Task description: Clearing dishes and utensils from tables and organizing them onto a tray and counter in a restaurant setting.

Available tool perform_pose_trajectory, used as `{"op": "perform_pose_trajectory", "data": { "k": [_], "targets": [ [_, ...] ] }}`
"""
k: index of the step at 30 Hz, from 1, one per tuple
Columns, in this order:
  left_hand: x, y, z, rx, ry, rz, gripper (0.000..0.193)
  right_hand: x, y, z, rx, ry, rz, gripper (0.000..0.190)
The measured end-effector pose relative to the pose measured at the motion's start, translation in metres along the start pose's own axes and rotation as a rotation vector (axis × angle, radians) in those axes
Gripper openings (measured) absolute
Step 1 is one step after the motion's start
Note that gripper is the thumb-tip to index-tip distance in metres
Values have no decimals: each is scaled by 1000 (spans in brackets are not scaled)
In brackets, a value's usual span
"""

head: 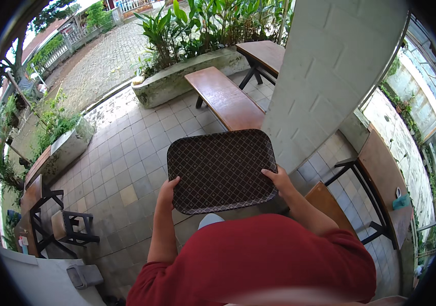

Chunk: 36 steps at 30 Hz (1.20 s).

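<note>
A dark brown serving tray (222, 172) with rounded corners and a pale diamond-lattice pattern is held out in front of my body. Nothing lies on its surface. My left hand (169, 192) grips the short left side, its thumb over the rim. On the opposite short side my right hand (277, 179) has hold of the edge, the thumb resting on the patterned face. The fingers of both hands are mostly hidden behind the tray.
Beyond the tray stands a wooden bench (225, 95), beside a white block pillar (317, 76). A wooden table (382, 179) is at right; a small stool (74, 225) and a grey bin (84, 276) are at left. Concrete planters (187, 72) edge the tiled floor (126, 160).
</note>
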<state>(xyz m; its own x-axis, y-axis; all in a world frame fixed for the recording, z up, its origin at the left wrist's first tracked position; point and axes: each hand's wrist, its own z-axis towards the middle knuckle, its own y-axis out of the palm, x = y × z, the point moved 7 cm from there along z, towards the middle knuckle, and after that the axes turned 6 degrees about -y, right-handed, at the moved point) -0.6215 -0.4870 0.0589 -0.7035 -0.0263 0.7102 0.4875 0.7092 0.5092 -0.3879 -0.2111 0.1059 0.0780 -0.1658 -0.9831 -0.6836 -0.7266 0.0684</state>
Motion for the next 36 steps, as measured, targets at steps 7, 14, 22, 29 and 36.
{"op": "perform_pose_trajectory", "data": {
  "k": [7, 14, 22, 29, 36],
  "targets": [
    [92, -51, 99, -23, 33, -13, 38, -9, 71, 132, -52, -74, 9, 41],
    [217, -27, 226, -192, -38, 102, 37, -42, 96, 260, 97, -20, 27, 36],
    [279, 24, 394, -85, -110, 127, 39, -64, 48, 426, 200, 26, 116, 36],
    [267, 87, 550, -99, -156, 89, 42, -56, -69, 559, 345, -58, 395, 25],
    [269, 151, 678, -74, -248, 50, 45, -26, -253, 694, 818, 19, 426, 33]
  ]
}}
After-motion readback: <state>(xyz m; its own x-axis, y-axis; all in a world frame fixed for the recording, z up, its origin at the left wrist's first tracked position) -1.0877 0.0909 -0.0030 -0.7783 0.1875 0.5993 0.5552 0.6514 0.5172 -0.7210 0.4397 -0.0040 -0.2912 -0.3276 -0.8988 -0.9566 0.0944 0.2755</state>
